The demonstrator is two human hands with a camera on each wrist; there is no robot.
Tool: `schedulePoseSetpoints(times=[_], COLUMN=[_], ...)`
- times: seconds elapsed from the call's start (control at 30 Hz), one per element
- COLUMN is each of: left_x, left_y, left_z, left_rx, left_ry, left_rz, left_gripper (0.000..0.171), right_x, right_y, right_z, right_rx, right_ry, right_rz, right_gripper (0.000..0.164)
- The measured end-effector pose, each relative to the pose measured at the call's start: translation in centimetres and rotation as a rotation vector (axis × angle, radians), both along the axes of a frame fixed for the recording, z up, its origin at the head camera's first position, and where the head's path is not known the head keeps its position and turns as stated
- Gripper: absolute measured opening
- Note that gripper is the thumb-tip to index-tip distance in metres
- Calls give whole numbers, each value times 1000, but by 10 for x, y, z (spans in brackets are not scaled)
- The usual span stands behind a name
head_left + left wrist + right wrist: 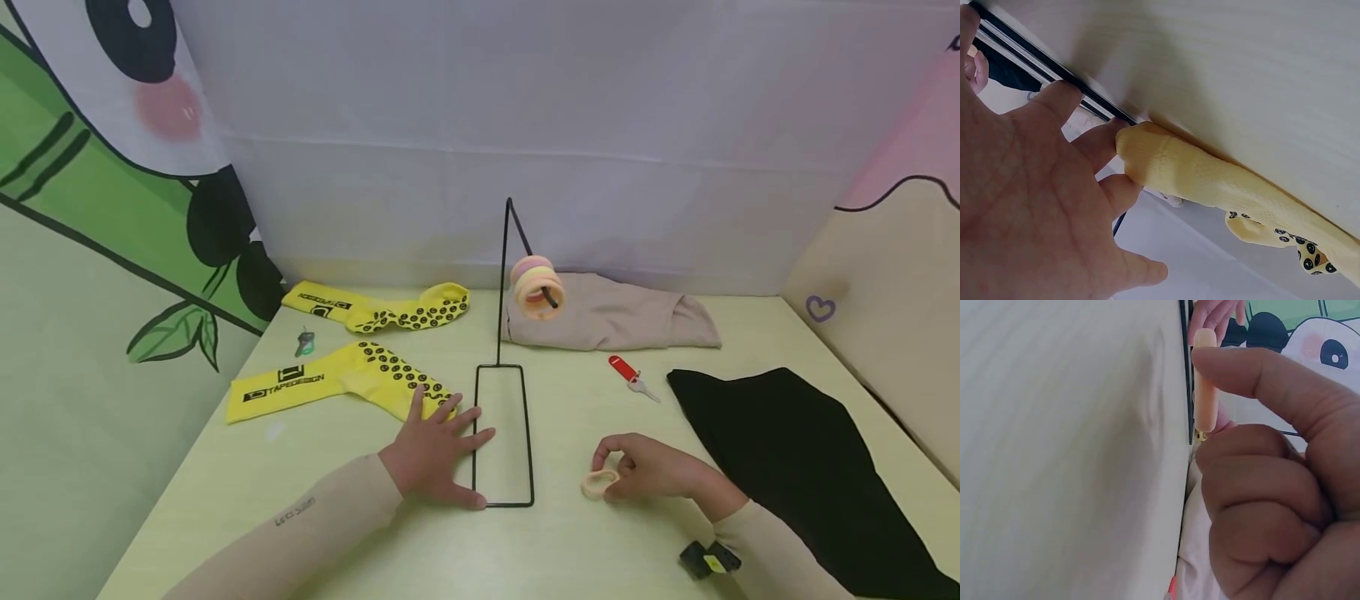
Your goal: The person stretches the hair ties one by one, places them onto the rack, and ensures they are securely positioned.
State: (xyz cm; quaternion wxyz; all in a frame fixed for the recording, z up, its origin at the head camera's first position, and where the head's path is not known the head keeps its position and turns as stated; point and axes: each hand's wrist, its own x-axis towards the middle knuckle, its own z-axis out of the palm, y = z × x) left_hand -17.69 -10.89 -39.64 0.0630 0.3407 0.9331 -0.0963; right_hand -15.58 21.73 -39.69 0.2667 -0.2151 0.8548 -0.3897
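My left hand (429,450) lies with fingers spread over the left side of the black wire stand's base (530,442), thumb at its front corner. The left wrist view shows its fingertips along the base bar and beside the toe of a yellow sock (1179,165). Thumb and index finger of my right hand (656,468) pinch a peach ring-shaped hair tie (591,486) close over the table, right of the base. In the right wrist view, the hair tie (1205,381) appears edge-on. Several pastel hair ties (537,287) hang on the stand's sloping arm.
Two yellow socks, one at the back (405,315) and one nearer (300,383), lie on the left with a small green-tagged key (304,342). A red-tagged key (626,371), folded beige cloth (600,312) and black cloth (795,467) lie to the right.
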Motion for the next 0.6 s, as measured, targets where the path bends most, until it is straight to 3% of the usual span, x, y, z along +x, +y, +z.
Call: schedulePoseSetpoints(times=[0.6], left_x=[0], left_y=[2], left_z=[2], left_rx=[0], left_ry=[-19], left_rz=[10], left_gripper=[90], right_x=[3], right_y=[-23], right_z=[38], right_rx=[-78], right_ry=[112], right_rz=[62], right_gripper=[22])
